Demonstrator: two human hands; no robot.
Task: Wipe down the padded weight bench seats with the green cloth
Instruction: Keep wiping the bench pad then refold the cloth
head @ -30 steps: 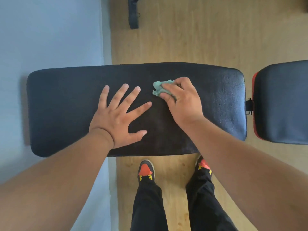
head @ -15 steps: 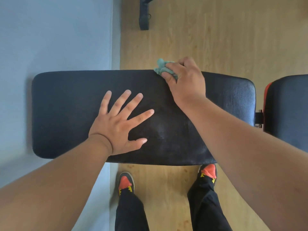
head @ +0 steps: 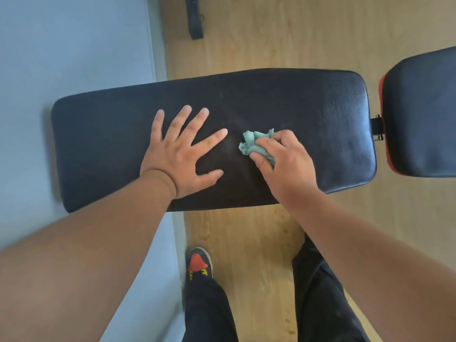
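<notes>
A long black padded bench pad (head: 320,114) lies crosswise in front of me. My left hand (head: 181,154) rests flat on its middle with the fingers spread. Just to the right, my right hand (head: 283,156) grips a crumpled green cloth (head: 251,143) and presses it onto the pad. The cloth pokes out from under the fingers toward my left hand. A second black pad with red trim (head: 424,114) sits at the right edge, joined to the long pad by a small metal bracket (head: 377,128).
The bench stands over a wooden floor (head: 283,33) and a grey-blue mat (head: 74,45) on the left. A black bench foot (head: 195,18) shows at the top. My legs in black trousers and one orange-toed shoe (head: 199,264) stand below the pad.
My right hand has pulled the cloth from the pad's far edge back to its middle, close to my left hand. The left hand has stayed flat in place.
</notes>
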